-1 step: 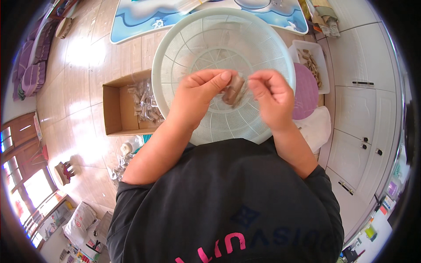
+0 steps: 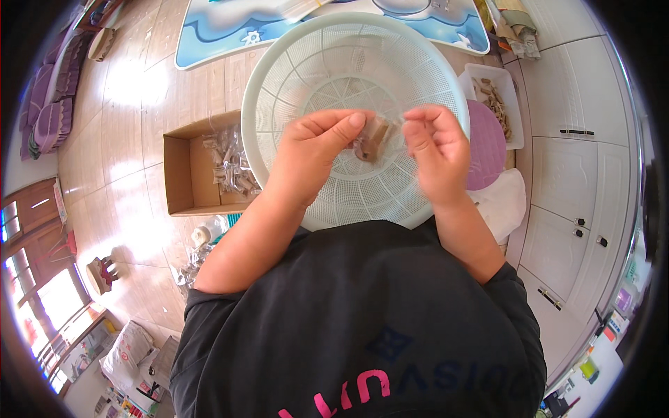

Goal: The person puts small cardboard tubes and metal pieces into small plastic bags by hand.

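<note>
A small clear plastic bag with brown, tube-like pieces in it (image 2: 373, 139) hangs between my hands, over the wide pale-green mesh basket (image 2: 279, 76). My left hand (image 2: 320, 136) pinches the bag's left side between thumb and fingers. At the bag's other side, my right hand (image 2: 435, 143) is closed in a pinch, with thin clear film appearing to run to its fingertips. Blur hides the exact shape of the brown pieces.
Left of the basket stands an open cardboard box (image 2: 182, 174) with several clear bags of brown pieces (image 2: 233, 164). At right are a white bin (image 2: 517, 115) of similar loose pieces, a purple round stool top (image 2: 486, 146) and a white bag (image 2: 505, 205). A blue patterned table (image 2: 223, 35) lies beyond.
My right hand has shifted slightly to the right, away from my left. The brown pieces in the bag have swung and turned a little. My left hand has stayed almost still.
</note>
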`<act>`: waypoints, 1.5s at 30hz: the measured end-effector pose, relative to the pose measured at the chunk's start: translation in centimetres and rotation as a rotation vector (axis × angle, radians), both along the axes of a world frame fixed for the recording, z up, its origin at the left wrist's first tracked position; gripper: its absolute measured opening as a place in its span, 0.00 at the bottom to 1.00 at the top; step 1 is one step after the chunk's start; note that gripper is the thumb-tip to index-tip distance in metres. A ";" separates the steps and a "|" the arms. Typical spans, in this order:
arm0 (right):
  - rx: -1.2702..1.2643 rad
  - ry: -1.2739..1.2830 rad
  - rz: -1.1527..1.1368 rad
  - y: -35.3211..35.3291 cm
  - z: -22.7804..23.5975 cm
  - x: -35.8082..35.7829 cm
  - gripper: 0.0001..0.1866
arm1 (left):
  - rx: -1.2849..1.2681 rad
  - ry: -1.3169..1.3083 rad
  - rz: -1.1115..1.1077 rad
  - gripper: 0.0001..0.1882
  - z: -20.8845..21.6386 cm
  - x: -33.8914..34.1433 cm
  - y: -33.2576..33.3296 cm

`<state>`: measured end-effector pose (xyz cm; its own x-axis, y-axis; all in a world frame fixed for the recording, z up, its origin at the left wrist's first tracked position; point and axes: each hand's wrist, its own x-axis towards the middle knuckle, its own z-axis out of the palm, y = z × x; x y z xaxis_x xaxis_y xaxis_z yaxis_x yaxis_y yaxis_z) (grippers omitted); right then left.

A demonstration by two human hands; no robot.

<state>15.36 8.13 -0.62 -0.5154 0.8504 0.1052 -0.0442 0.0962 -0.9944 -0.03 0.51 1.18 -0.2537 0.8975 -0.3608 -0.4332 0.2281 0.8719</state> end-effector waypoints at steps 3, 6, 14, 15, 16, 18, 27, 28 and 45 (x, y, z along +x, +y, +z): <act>-0.243 0.167 -0.032 0.6 0.4 -0.2 0.06 | 0.034 0.068 0.053 0.11 -0.2 -0.1 0.0; -0.288 0.077 -0.005 0.5 0.5 -0.3 0.06 | 0.016 0.074 0.044 0.10 -0.2 0.0 -0.1; -0.252 -0.006 0.109 0.7 0.1 0.3 0.05 | 0.130 0.061 0.032 0.09 -0.7 0.4 0.1; -0.251 -0.006 0.108 0.7 -0.1 0.2 0.05 | 0.109 0.029 0.045 0.09 -0.8 0.4 0.1; -0.077 -0.027 -0.018 0.7 -0.3 -0.1 0.04 | 0.086 -0.002 0.059 0.09 -0.9 0.4 0.1; 0.096 -0.048 -0.145 0.7 -0.1 -0.5 0.04 | 0.072 0.037 0.056 0.10 -0.7 0.5 0.0; 0.761 -0.199 0.003 1.0 1.2 -1.9 0.06 | 0.113 0.389 -0.055 0.08 -0.3 1.2 -0.7; 0.643 -0.194 0.017 0.9 1.1 -1.9 0.04 | 0.107 0.489 -0.093 0.07 -0.1 1.2 -0.8; -0.602 0.336 0.008 3.5 -0.9 2.5 0.08 | 0.102 0.171 0.009 0.08 -0.3 0.6 -0.8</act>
<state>17.86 11.65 -1.50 -0.5444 0.8069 -0.2291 -0.3575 -0.4702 -0.8069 0.60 -0.26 0.92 -0.3118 0.9245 -0.2191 -0.2787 0.1315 0.9513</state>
